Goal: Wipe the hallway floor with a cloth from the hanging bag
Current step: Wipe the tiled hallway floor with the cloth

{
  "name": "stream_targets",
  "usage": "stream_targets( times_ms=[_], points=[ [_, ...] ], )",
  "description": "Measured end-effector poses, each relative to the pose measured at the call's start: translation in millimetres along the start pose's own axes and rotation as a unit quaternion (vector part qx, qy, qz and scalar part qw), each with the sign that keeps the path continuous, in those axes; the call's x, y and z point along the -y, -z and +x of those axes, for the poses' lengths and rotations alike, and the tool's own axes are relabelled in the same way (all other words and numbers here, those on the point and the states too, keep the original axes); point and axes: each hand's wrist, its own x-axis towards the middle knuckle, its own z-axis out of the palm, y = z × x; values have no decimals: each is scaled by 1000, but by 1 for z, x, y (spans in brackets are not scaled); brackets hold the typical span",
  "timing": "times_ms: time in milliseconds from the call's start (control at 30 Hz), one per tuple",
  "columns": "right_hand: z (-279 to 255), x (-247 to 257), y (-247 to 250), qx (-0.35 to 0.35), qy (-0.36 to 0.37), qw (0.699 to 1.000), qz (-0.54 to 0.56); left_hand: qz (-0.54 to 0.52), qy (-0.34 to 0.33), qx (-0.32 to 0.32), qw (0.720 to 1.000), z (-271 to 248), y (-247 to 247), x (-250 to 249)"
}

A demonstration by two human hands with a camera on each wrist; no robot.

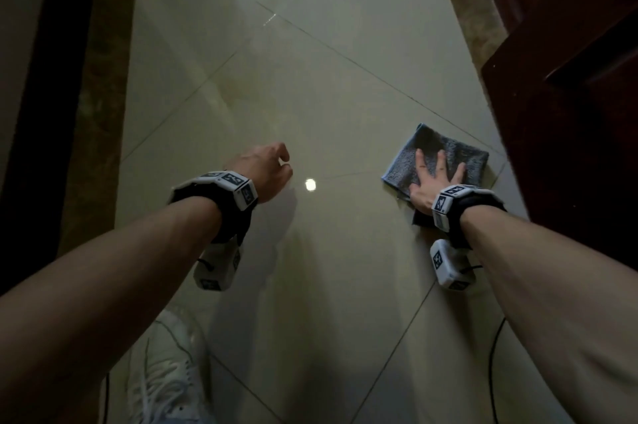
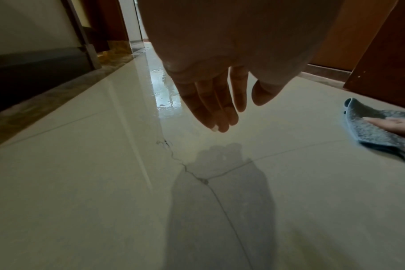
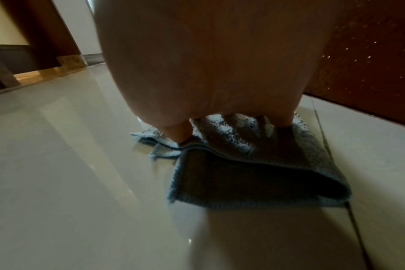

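A folded grey-blue cloth (image 1: 445, 156) lies flat on the glossy beige tile floor (image 1: 310, 95), near the right-hand wooden door. My right hand (image 1: 433, 178) presses down on it with spread, straight fingers; in the right wrist view the palm (image 3: 208, 73) covers the far half of the cloth (image 3: 254, 173). My left hand (image 1: 266, 168) hovers above the floor to the left, fingers relaxed and holding nothing. In the left wrist view those fingers (image 2: 210, 106) hang over bare tile, with the cloth (image 2: 368, 127) at the far right.
A dark wooden door (image 1: 569, 113) stands close on the right and a dark door frame (image 1: 45, 78) on the left, with a brown marble border (image 1: 100, 95) along it. My white shoe (image 1: 165, 372) is at the bottom. A wet shiny streak (image 2: 164, 87) runs down the hallway.
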Motion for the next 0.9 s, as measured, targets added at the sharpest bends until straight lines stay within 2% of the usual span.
stream_targets(
  times_ms=[200,367,433,567,700,767,900],
  points=[
    [6,13,15,13,-30,999,11,5,-27,24,999,30,7,-1],
    [13,36,27,14,-31,999,-9,17,-80,39,996,62,15,5],
    [15,62,32,9,-4,1000,-21,22,-90,37,995,75,27,15],
    [12,151,22,-6,89,995,-47,-13,-70,12,997,101,58,44],
    [1,238,4,15,140,988,-64,-40,-51,-4,998,127,102,71],
    [-1,260,5,33,136,988,-68,-39,-56,-4,998,141,124,85],
    [1,265,19,77,117,986,-92,-5,-73,33,997,158,159,109]
  ],
)
